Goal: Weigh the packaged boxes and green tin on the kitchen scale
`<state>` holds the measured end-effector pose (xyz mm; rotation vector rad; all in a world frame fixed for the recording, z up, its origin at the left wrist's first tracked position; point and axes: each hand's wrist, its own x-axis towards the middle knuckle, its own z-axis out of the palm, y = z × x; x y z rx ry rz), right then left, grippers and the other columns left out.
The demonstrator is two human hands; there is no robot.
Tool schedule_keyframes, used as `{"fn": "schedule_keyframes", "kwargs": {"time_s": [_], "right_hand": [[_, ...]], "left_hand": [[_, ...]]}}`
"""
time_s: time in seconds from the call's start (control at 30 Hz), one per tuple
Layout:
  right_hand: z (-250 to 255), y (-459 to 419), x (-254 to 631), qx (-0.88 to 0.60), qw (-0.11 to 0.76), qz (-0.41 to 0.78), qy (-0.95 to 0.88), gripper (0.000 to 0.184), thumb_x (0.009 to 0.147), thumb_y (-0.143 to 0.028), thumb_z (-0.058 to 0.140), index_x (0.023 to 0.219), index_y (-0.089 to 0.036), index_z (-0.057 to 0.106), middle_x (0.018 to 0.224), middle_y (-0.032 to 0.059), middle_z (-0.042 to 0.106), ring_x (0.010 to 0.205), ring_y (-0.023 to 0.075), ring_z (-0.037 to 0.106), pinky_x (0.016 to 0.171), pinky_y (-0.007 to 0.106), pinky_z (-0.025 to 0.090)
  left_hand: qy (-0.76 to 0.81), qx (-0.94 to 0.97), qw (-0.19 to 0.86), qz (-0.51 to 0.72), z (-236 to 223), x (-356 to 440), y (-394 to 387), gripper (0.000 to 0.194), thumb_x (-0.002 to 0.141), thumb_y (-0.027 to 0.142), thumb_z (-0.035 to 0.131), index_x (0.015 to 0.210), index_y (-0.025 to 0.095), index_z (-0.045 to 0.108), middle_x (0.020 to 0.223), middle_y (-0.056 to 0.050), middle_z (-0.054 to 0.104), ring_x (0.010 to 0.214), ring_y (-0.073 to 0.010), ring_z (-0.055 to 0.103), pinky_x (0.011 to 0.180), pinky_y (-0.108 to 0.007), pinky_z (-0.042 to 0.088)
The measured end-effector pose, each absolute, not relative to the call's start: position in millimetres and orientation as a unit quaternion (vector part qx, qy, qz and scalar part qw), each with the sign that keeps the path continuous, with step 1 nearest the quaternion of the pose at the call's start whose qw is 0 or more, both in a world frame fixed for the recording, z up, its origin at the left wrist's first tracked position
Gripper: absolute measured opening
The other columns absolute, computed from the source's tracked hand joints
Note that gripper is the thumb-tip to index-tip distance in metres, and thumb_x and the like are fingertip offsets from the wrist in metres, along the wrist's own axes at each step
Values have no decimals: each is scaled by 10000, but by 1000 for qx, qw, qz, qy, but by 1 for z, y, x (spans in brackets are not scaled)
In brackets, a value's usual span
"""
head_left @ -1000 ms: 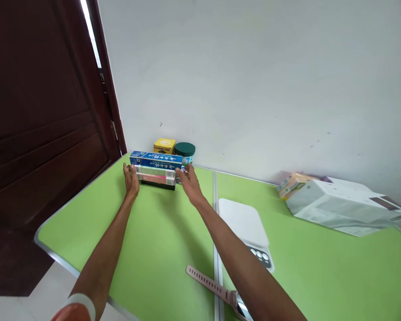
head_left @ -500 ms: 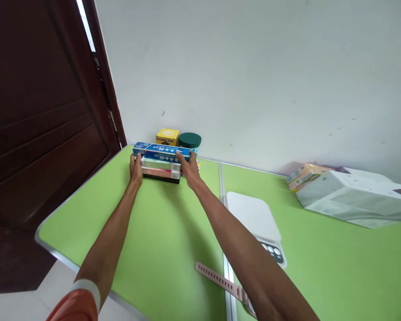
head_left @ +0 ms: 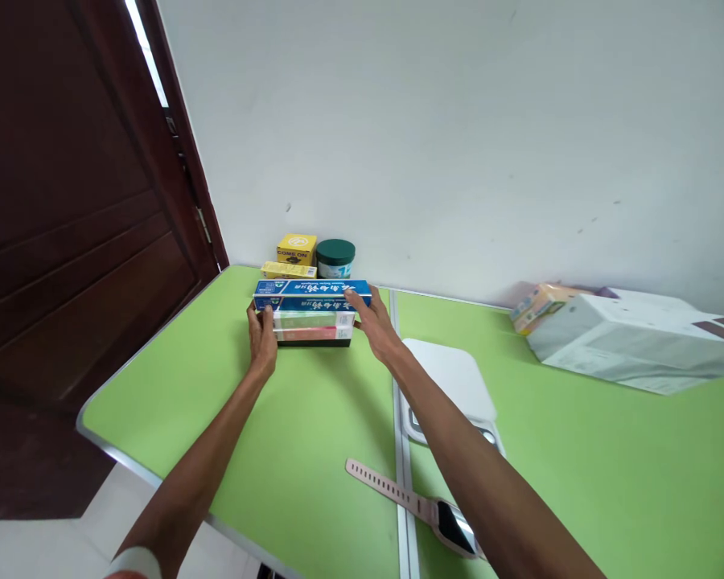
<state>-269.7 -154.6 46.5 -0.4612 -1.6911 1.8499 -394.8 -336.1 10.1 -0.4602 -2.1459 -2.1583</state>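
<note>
My left hand [head_left: 261, 336] is closed round the left end of a stack of boxes, its thumb in front. At the stack's right end my right hand [head_left: 374, 323] grips too, thumb across the front of the blue toothpaste box [head_left: 310, 302]. That box lies on top and is the longest. Below it are a pale green box [head_left: 305, 320], a pinkish-red box [head_left: 306, 333] and a black layer [head_left: 314, 343]. Whether the stack touches the table, I cannot tell. Just behind it stand a flat yellow box [head_left: 288, 269], a yellow cube-shaped box [head_left: 296, 248] and a green-lidded tub [head_left: 336, 257].
The green table [head_left: 174, 402] has a metal seam [head_left: 403, 482] running across it. A white scale [head_left: 450, 374] lies partly under my right forearm, near a pink-strapped smartwatch [head_left: 452, 527]. A large white box [head_left: 627, 338] and an orange package [head_left: 540, 305] stand right, against the wall.
Both hands have brought the stack of boxes nearer to me and a little right. The flat yellow box behind it is now uncovered. The view has shifted slightly.
</note>
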Motion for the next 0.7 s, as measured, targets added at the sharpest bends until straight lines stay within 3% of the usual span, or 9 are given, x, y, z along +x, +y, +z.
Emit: {"fn": "schedule_keyframes", "kwargs": {"time_s": [0.17, 0.33, 0.6, 0.7], "right_hand": [[51, -155, -262, -187, 307, 666, -653, 594, 841, -676, 692, 1301, -316, 587, 1299, 46, 728, 1188, 279, 682, 1045, 503, 540], [52, -157, -262, -200, 364, 598, -686, 540, 880, -684, 622, 1239, -284, 674, 1301, 76, 721, 1231, 307, 642, 1111, 534, 472], [69, -155, -207, -192, 444, 546, -684, 640, 907, -707, 598, 1393, -291, 622, 1342, 81, 697, 1341, 347, 537, 1154, 549, 406], [68, -144, -160, -223, 473, 519, -676, 643, 901, -704, 615, 1414, -317, 611, 1332, 70, 694, 1314, 340, 560, 1149, 540, 413]], "left_hand": [[-739, -155, 62, -653, 28, -394, -342, 536, 1000, 694, 417, 1254, 250, 579, 1348, -125, 644, 1337, -280, 571, 1179, -432, 420], [-767, -151, 37, -623, 47, -386, -339, 670, 978, 728, 432, 1404, 220, 529, 1507, -163, 568, 1499, -326, 437, 1270, -475, 301], [-694, -273, 92, -659, 91, -325, -329, 736, 975, 751, 419, 1481, 220, 483, 1502, -145, 569, 1398, -295, 529, 1229, -438, 358], [-686, -310, 44, -656, 92, -292, -316, 762, 971, 756, 416, 1516, 226, 469, 1551, -142, 533, 1482, -301, 455, 1266, -440, 307]]}}
